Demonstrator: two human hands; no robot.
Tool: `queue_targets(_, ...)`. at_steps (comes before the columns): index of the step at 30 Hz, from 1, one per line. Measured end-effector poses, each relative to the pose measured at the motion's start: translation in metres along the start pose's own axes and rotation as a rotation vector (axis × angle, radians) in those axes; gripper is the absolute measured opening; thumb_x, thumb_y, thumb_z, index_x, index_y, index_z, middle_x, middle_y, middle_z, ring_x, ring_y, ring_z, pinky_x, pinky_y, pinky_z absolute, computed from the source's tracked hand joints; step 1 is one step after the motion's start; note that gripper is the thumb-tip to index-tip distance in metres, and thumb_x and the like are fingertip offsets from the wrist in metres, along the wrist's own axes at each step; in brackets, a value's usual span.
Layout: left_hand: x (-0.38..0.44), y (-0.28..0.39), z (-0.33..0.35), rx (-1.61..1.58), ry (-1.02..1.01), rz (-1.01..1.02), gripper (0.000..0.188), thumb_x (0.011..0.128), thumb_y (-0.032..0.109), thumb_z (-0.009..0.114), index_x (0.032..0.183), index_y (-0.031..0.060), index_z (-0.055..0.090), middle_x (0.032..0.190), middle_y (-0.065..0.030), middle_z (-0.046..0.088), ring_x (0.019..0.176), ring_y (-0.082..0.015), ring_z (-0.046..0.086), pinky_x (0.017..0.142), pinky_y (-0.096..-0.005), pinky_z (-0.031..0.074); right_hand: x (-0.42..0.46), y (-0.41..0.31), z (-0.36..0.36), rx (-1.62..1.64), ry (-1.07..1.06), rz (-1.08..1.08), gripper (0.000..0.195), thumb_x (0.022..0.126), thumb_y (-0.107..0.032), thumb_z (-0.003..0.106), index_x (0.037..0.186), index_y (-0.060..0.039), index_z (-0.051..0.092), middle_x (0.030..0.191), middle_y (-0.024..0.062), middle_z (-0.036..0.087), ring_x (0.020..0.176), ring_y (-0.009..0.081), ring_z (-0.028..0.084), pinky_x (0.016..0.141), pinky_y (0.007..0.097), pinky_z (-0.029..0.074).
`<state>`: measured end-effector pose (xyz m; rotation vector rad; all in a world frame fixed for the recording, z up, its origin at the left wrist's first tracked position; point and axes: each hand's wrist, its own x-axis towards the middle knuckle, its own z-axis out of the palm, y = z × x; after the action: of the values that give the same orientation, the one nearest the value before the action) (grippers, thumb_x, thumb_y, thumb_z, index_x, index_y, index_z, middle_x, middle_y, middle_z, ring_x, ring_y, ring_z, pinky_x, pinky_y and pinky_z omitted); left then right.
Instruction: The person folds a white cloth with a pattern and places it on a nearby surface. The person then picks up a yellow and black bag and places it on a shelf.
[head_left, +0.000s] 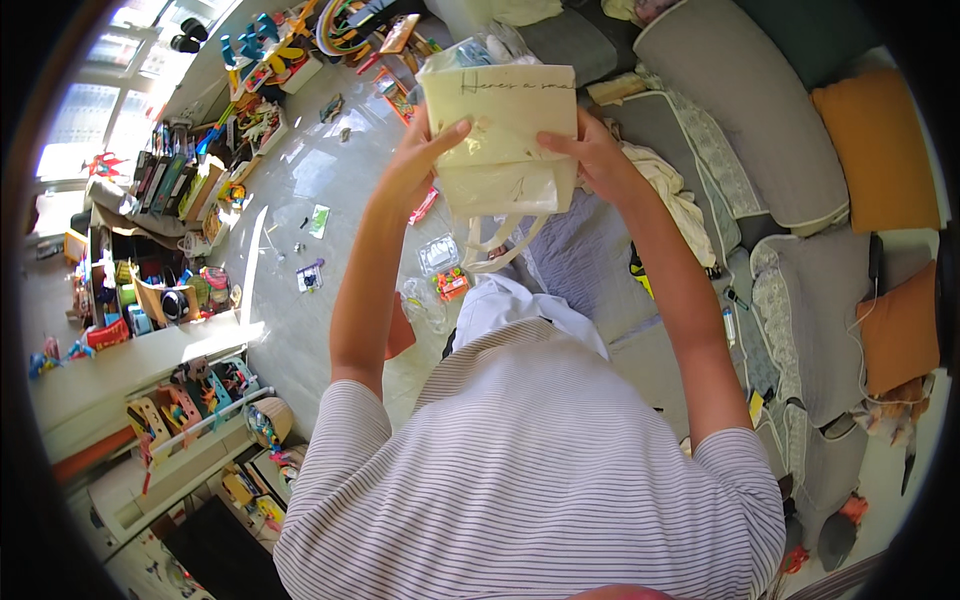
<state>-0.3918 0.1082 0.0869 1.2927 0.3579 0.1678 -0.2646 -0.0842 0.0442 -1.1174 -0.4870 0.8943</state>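
Observation:
Between my two hands is a cream, glossy tote bag (502, 142) with script writing across its far part. A crease runs across the bag, and its loop handles (495, 251) dangle on the near side. My left hand (429, 150) grips the left edge, thumb on the front face. At the right edge my right hand (592, 154) pinches the bag the same way. The fingers behind the bag are hidden. Below the handles lie a clear plastic tray (439, 255), a small orange toy with colourful pieces (451, 284) and a clear plastic wrapper (425, 304).
Grey sofa cushions (750, 120) and orange pillows (874, 150) line the right. A grey quilted mat (577, 255) covers the floor ahead. Toy-filled shelves (255, 135) and a row of toy bins (191, 401) stand left. Small items, including a green card (319, 222), are scattered on the floor.

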Motion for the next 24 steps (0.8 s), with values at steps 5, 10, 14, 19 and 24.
queue_targets(5, -0.008, -0.017, -0.037, -0.056, -0.118, -0.223, 0.047, 0.085, 0.026, 0.064, 0.123, 0.0055, 0.047, 0.114, -0.0058, 0.057, 0.103, -0.0149, 0.056, 0.086, -0.0308, 0.047, 0.014, -0.007, 0.022, 0.05, 0.072, 0.002, 0.058, 0.077, -0.015, 0.07, 0.126, -0.0037, 0.041, 0.112, 0.0054, 0.056, 0.103, 0.0146, 0.055, 0.088, 0.0302, 0.045)
queue_targets(10, 0.007, -0.005, -0.072, -0.113, -0.106, -0.199, 0.043, 0.085, 0.02, 0.063, 0.122, 0.0058, 0.048, 0.113, -0.0062, 0.057, 0.1, -0.0158, 0.057, 0.083, -0.0308, 0.049, 0.037, -0.005, 0.038, 0.237, -0.046, 0.242, 0.056, 0.079, -0.016, 0.068, 0.127, -0.0052, 0.041, 0.113, 0.0056, 0.056, 0.103, 0.0162, 0.056, 0.085, 0.0326, 0.048)
queue_targets(14, 0.022, 0.016, -0.121, -0.154, -0.156, -0.161, 0.043, 0.086, 0.015, 0.06, 0.125, 0.0041, 0.044, 0.114, -0.0095, 0.056, 0.1, -0.0186, 0.058, 0.083, -0.0337, 0.051, 0.081, 0.009, 0.066, 0.1, -0.097, 0.267, 0.053, 0.082, -0.017, 0.066, 0.128, -0.0075, 0.041, 0.116, 0.0055, 0.055, 0.102, 0.0177, 0.058, 0.082, 0.0327, 0.051)
queue_targets(19, 0.044, 0.033, -0.192, -0.266, -0.162, -0.186, 0.041, 0.085, 0.012, 0.061, 0.123, 0.0052, 0.046, 0.114, -0.0085, 0.057, 0.1, -0.0183, 0.058, 0.083, -0.033, 0.051, 0.142, 0.012, 0.112, -0.191, -0.097, 0.149, 0.041, 0.084, -0.014, 0.063, 0.122, -0.0046, 0.049, 0.108, 0.0042, 0.059, 0.094, 0.0141, 0.058, 0.076, 0.0294, 0.05)
queue_targets(24, 0.056, 0.034, -0.238, -0.4, -0.201, -0.226, 0.042, 0.091, 0.027, 0.052, 0.126, 0.0067, 0.043, 0.117, -0.0104, 0.056, 0.102, -0.022, 0.058, 0.084, -0.0374, 0.051, 0.183, 0.009, 0.131, -0.721, -0.154, -0.202, 0.026, 0.085, -0.006, 0.058, 0.111, -0.0014, 0.058, 0.101, 0.0065, 0.063, 0.085, 0.0137, 0.06, 0.075, 0.0272, 0.049)
